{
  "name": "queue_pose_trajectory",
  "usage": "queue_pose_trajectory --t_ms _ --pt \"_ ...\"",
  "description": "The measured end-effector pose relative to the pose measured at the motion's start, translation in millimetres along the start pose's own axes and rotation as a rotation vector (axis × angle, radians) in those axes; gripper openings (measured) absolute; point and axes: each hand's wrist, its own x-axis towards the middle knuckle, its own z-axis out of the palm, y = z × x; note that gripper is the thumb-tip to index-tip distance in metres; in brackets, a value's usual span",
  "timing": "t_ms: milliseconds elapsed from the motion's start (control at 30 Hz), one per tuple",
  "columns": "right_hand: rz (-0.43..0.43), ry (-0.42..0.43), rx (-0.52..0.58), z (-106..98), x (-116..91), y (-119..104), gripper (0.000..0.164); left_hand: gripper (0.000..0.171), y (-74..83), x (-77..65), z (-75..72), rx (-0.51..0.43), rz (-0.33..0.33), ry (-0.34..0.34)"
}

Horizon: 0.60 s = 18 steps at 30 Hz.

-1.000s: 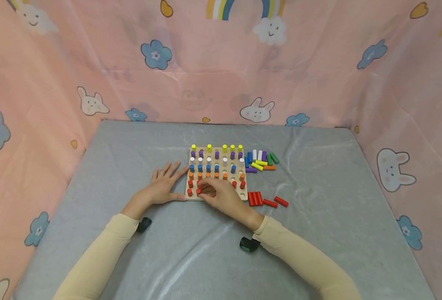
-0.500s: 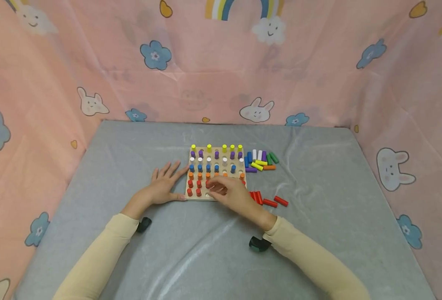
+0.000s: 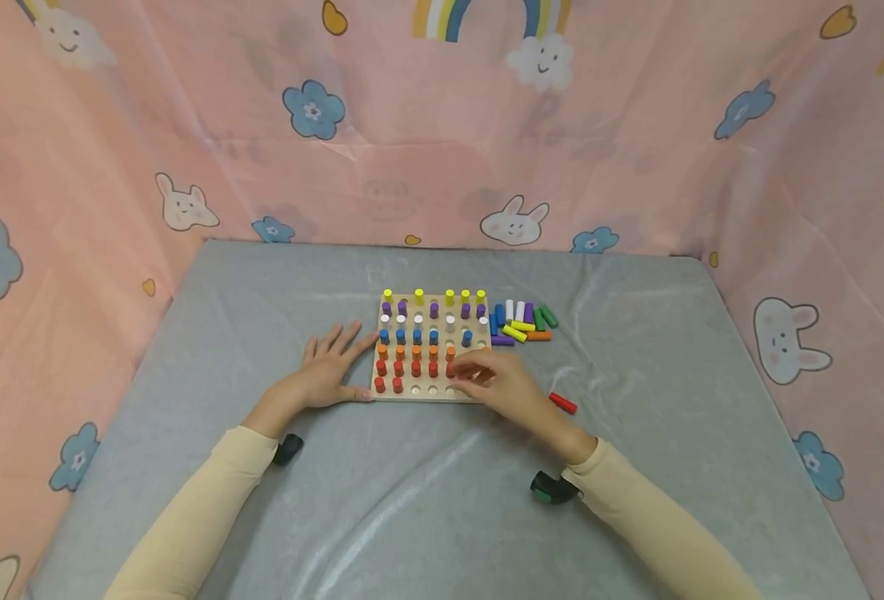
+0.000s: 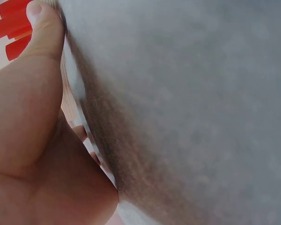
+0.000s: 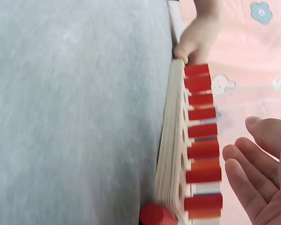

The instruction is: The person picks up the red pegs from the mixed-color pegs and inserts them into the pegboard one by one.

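Right hand [image 3: 503,388] hung over the pegboard [image 3: 423,397], grasping nothing

From my distant seat I saw the right hand's fingers [image 5: 249,182] loosely curved and parted from the thumb, with no peg between them. They hung above the near right part of the board, apart from the peg tops. The left hand [image 3: 325,375] was spread and released at the board's left edge, its thumb touching the near left corner.

The board lay flat on the table [image 3: 382,508]. In its nearest row I counted two red pegs [image 3: 397,385] at the left end, with open holes to their right. Beyond stood another red row, then orange, blue, white, purple and, farthest, yellow pegs [image 3: 419,297]. The right hand hid part of the near rows from me.

Right of the board lay a mixed cluster of loose pegs [image 3: 514,332] and, nearer, a lone red peg [image 3: 562,402]. A pink curtain [image 3: 427,158] with rabbits and flowers enclosed the table's far, left and right sides.
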Motion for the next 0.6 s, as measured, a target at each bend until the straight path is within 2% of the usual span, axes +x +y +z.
queue_pose_trajectory --t_ms 233,600 --pt "0.073 -0.019 -0.006 -19 -11 7 0.025 0.102 0.5 -0.3 0.4 -0.015 0.005 -0.002" --pt "0.139 -0.024 -0.065 -47 -29 24 0.031 0.102 1.2 0.2 -0.2 -0.018 0.001 -0.007"
